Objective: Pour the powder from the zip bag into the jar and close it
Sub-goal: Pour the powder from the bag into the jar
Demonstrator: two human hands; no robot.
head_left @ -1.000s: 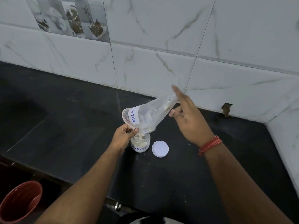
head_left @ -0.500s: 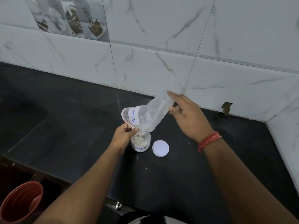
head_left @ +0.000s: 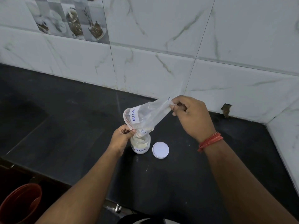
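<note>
Because the zip bag is tipped with its mouth resting on the narrow opening of the jar, any slip of that mouth would likely send powder onto the dark surface; a few pale specks already lie there near the jar. The left hand pinches the bag's lower mouth edge right beside the jar's neck, and the right hand pinches the raised bottom corner, so both grips are clenched on the bag. A sharp shake or a pull from the right hand could, I judge, drag the mouth off or topple the light, unheld jar. Clumps of pale powder sit in the bag's lower end, and the jar looks roughly half full. The white lid lies flat just beside the jar, not yet on.
</note>
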